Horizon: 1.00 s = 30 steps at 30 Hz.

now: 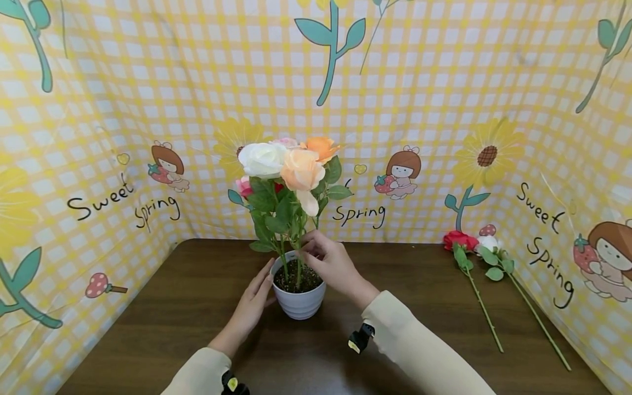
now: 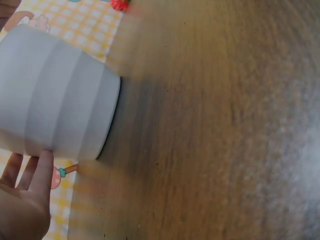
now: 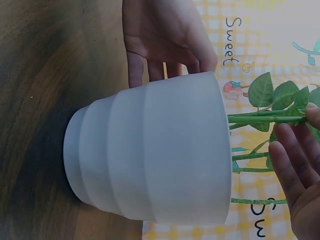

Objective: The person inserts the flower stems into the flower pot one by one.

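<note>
Cream sleeves (image 1: 419, 336) foremost. Pot (image 1: 299, 305) sits between left hand (image 1: 253, 302), straight-fingered against it, and right hand (image 1: 334, 266), pinching a stem (image 3: 265, 119).

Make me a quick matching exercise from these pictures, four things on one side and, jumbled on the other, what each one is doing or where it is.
Column one:
1. Left hand
2. Right hand
3. Pot
4. Red rose on the right

Column two:
A. Pinching a green stem
B. Lying on the tabletop
C. Containing dark soil
D. Touching the pot's side

Pairs: 1-D, 2-A, 3-C, 4-B
</note>
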Each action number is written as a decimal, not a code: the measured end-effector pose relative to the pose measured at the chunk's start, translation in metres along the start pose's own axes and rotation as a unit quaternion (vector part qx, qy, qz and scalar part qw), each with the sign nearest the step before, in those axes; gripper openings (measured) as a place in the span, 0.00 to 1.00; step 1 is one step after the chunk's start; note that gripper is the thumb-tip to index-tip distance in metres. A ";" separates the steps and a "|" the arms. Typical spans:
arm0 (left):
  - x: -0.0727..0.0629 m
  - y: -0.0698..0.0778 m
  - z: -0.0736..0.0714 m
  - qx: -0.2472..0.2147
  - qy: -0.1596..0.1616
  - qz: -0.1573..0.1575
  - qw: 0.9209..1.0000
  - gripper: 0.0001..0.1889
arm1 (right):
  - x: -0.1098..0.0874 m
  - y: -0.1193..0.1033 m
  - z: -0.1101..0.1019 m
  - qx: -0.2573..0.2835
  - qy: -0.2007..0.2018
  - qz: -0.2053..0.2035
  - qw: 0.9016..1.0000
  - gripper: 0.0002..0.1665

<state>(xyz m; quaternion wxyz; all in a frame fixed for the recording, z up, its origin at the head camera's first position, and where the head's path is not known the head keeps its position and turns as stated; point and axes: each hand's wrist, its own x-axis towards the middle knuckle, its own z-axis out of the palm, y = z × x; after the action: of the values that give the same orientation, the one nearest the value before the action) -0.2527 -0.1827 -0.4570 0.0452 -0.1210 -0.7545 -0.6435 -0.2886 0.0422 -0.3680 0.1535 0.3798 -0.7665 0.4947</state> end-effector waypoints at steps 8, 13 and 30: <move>0.000 0.002 0.000 -0.006 -0.004 0.001 1.000 0.28 | 0.002 0.002 0.005 -0.035 -0.007 -0.025 0.999 0.09; 0.000 0.003 0.000 -0.004 -0.004 0.003 1.000 0.28 | 0.001 0.003 0.007 -0.051 -0.012 -0.029 0.998 0.10; -0.001 0.000 0.001 0.013 0.002 0.003 1.000 0.28 | -0.005 0.010 0.015 -0.098 -0.033 -0.070 0.992 0.13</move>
<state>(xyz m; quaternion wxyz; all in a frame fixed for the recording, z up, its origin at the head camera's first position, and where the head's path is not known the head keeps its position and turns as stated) -0.2520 -0.1823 -0.4571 0.0498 -0.1215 -0.7626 -0.6334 -0.2907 0.0332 -0.3845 0.1987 0.4318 -0.7873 0.3928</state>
